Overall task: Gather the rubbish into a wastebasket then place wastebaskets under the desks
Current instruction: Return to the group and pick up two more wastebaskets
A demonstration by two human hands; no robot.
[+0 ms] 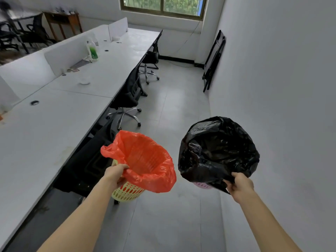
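Left hand (116,172) grips red-lined basket (127,192) by rim; right hand (240,184) clutches black-lined basket (202,185), both carried clear of floor toward desks (45,128).

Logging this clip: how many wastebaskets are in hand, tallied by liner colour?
Red liner: 1 (yellow wastebasket, left hand grips its rim)
Black liner: 1 (pink wastebasket, right hand grips its rim)
Total: 2 wastebaskets
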